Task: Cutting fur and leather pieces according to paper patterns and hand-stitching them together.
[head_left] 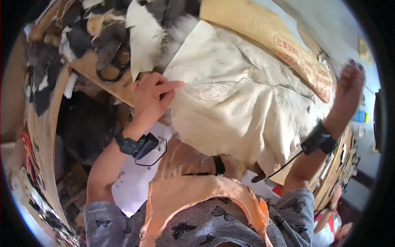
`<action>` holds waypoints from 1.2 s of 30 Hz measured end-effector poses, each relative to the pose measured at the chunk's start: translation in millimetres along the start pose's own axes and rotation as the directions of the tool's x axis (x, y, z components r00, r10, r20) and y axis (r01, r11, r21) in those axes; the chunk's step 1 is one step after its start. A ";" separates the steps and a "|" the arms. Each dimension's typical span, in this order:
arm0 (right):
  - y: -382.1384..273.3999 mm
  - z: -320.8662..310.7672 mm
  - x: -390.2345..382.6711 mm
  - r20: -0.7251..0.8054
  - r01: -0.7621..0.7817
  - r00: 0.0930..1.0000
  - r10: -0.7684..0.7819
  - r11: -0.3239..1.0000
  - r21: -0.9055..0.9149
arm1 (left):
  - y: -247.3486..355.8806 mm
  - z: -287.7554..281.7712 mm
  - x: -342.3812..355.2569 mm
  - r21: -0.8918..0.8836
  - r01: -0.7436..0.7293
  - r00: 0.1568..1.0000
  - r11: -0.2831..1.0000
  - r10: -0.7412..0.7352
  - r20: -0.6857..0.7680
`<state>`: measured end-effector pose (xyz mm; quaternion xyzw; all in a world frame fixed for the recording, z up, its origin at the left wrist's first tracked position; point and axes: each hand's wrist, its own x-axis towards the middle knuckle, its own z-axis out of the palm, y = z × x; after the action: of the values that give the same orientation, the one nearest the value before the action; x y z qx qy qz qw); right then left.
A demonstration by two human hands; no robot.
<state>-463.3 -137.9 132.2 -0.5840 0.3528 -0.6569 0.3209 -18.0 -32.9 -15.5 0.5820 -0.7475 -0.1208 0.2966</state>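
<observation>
A large cream-coloured fur pelt (230, 111), skin side up, drapes over the table and toward my body, with creases and a seam line across it. Loose loops of pale thread (214, 89) lie on its skin near the left part. My left hand (154, 94) is closed at the pelt's left edge, its index finger stretched along the skin. Away from the pelt, my right hand (349, 84) is raised at the far right, fingers drawn together. Whatever those fingers hold is too small to make out.
Black-handled scissors (110, 73) lie on the table left of my left hand. Grey and white fur scraps (82, 39) pile up at the far left. Behind the pelt is a tan paper sheet (255, 31) with red print. Another person (329, 224) is at lower right.
</observation>
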 end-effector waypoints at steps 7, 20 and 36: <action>44.9 119.9 -107.1 0.225 -0.296 0.792 0.567 0.680 -0.671 | -28.6 13.6 14.6 0.080 -0.188 0.980 0.979 0.192 -0.042; 24.2 122.3 -124.9 0.313 0.321 0.946 -0.087 0.408 -0.855 | -5.6 2.8 16.4 0.047 0.013 0.935 0.999 -0.028 0.353; -22.4 131.2 -154.9 0.709 0.531 0.606 0.361 0.480 -0.698 | -75.3 25.4 87.5 0.316 -0.567 0.821 0.761 0.493 0.287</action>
<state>-315.8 -8.2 76.3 -0.9036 0.4188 -0.0680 0.0589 14.5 -141.6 -48.9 0.3786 -0.9146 0.0647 0.1262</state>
